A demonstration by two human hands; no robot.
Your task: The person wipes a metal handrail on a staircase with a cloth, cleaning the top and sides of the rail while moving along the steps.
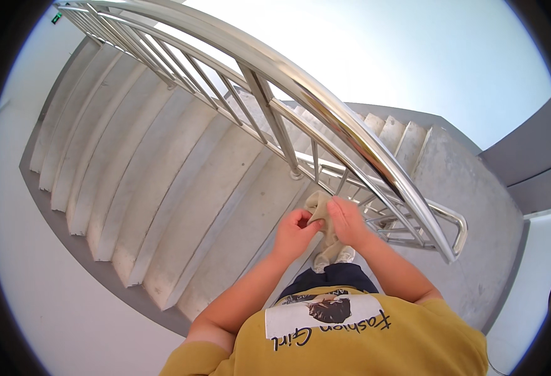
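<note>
A beige cloth [321,209] hangs bunched between my two hands, in front of my waist. The thumb and fingers of my left hand [299,230] pinch its near left part. On the cloth's right side lies my right hand [346,218], its fingers closed against the fabric; their tips are partly hidden. The lower end of the cloth hangs down over my shoes [343,254], which show just beyond my dark trousers. Beside the cloth runs a stainless steel stair railing [313,89], apart from both hands as far as I can tell.
Concrete steps [177,160] extend to the left along the railing. Another flight of steps [397,136] shows beyond it. A concrete landing [468,188] lies to the right, where the rail's rounded end [461,230] juts out. A white wall [45,282] borders the stairs.
</note>
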